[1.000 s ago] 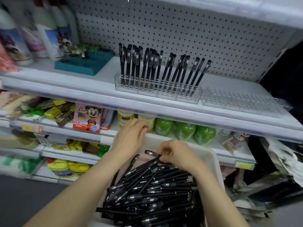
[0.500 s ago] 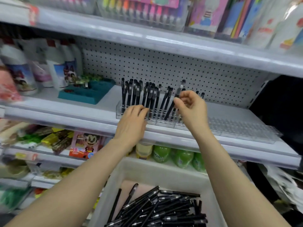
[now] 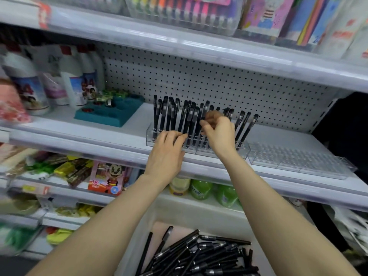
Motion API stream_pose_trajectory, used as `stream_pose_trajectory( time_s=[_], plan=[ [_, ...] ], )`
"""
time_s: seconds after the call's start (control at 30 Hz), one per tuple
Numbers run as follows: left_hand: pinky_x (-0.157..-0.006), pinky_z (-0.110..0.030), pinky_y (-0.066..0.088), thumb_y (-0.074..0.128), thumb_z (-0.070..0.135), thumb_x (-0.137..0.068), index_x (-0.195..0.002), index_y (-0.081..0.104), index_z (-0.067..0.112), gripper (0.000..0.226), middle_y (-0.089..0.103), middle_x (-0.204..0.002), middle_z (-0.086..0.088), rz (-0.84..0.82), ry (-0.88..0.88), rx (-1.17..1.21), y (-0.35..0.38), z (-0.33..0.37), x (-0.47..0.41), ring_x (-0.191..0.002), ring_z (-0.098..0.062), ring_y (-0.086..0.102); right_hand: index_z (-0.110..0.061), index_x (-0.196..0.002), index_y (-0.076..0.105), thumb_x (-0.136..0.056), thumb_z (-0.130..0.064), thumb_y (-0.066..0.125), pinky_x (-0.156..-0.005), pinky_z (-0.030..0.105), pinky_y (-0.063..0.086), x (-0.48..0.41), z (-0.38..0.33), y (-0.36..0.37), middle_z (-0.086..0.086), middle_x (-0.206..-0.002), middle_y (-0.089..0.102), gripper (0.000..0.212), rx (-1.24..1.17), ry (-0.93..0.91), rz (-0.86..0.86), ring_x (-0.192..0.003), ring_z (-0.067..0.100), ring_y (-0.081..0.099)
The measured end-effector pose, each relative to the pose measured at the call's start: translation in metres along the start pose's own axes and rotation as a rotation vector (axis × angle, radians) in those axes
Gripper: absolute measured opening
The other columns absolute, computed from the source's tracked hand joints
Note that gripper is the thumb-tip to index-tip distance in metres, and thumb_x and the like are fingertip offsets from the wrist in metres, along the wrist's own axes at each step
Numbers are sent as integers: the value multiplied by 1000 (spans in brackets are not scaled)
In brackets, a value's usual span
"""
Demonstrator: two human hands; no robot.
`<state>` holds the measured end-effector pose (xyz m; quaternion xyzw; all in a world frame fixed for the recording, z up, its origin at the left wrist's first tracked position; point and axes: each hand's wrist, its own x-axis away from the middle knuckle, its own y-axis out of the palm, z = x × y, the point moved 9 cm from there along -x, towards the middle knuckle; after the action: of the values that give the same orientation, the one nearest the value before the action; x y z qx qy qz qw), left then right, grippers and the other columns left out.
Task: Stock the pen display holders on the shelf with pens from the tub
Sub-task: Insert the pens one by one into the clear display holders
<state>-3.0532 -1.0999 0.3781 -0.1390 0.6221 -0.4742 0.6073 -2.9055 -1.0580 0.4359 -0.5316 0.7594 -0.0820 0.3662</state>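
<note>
In the head view, the right hand (image 3: 218,134) pinched a black pen (image 3: 205,109) among the standing pens (image 3: 165,114) in the clear holder (image 3: 150,136) on the shelf (image 3: 79,139). The left hand (image 3: 166,154) rested straight-fingered against the holder's front, gripping nothing. Loose pens (image 3: 199,253) lay in the white tub (image 3: 199,211) below.

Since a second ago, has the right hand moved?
Yes. The right hand went up out of the tub and now pinches a pen at the clear pen holder, above the tub.
</note>
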Motion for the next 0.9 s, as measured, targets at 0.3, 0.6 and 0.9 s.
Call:
stream_pose_trajectory(
  time_s=[0.3,0.6,0.9],
  plan=[
    [-102,-39,44,64,16,-87,-135,51,10,51,51,-127,-7,38,14,17,1,0,1,-120,-27,43,-11,-108,65,-94,-20,60,-83,42,55,11,4,8,2,-91,71,17,117,3,0,-86,21,65],
    [-106,-42,39,62,7,-87,-139,49,12,54,44,-140,-10,-32,14,80,-10,7,20,-132,-28,38,-14,-110,68,-92,-13,63,-74,10,47,38,2,-18,-6,-93,68,19,67,-44,24,-86,6,63],
    [-79,-38,46,50,32,-94,-108,68,18,27,59,-101,-2,-202,2,164,41,27,102,-94,-26,54,-22,-89,72,-86,-9,68,-72,24,55,146,48,-23,-17,-70,65,14,20,9,-120,-67,-2,63]
  ],
)
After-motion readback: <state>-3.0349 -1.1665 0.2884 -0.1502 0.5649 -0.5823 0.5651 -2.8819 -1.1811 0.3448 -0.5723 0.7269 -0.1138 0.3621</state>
